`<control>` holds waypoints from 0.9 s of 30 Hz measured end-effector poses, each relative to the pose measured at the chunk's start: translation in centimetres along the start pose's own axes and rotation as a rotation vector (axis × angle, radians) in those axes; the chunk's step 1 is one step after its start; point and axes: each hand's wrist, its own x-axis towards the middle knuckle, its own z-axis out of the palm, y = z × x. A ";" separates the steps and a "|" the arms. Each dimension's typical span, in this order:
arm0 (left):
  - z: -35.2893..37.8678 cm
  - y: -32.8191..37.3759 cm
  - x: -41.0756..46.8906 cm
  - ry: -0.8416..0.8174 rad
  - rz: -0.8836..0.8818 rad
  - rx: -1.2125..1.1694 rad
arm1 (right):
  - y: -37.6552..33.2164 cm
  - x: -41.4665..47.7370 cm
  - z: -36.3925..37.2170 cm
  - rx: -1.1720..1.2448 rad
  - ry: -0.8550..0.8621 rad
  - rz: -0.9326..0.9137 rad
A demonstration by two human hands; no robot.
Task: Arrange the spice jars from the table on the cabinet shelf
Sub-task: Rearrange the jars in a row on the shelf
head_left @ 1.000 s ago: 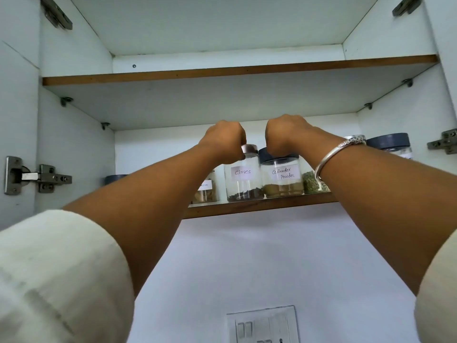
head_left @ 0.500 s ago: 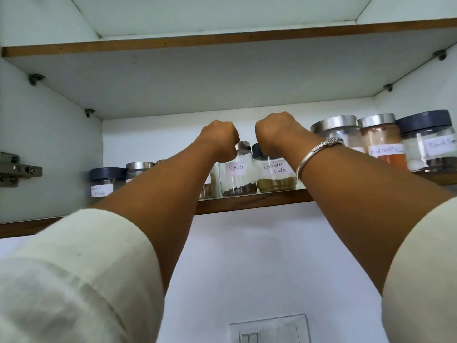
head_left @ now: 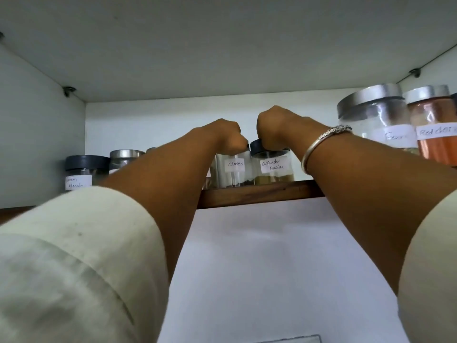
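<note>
Both my arms reach up to the cabinet shelf (head_left: 259, 194), whose brown front edge runs across the middle. My left hand (head_left: 222, 137) grips the lid of the clear jar labelled Cloves (head_left: 233, 172). My right hand (head_left: 274, 127), with a silver bangle on its wrist, grips the dark lid of the jar labelled Coriander powder (head_left: 273, 169). The two jars stand side by side near the shelf's front edge. The fingers of both hands curl over the lids and hide them in part.
On the shelf's left stand a dark-lidded masala jar (head_left: 84, 173) and a steel-lidded jar (head_left: 125, 158). At the right are a large steel-lidded jar (head_left: 376, 117) and a red chilli jar (head_left: 435, 127). The upper shelf's underside (head_left: 222, 45) hangs close above.
The view has moved closer and lower toward the shelf, so the jars look larger. Both hands stay on the same two jar lids.
</note>
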 end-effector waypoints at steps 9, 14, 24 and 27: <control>0.7 -0.1 0.1 -0.142 -0.020 0.112 | 0.4 0.8 1.0 0.022 -0.130 -0.046; 0.6 0.1 -0.6 -0.143 -0.001 0.104 | 0.2 0.8 1.2 0.048 -0.137 -0.035; 1.0 0.0 -2.2 0.164 0.095 0.046 | -0.7 0.0 2.0 0.131 -0.077 -0.068; 0.6 0.0 -3.5 0.170 0.118 0.104 | -1.0 -0.1 2.0 0.096 -0.145 -0.072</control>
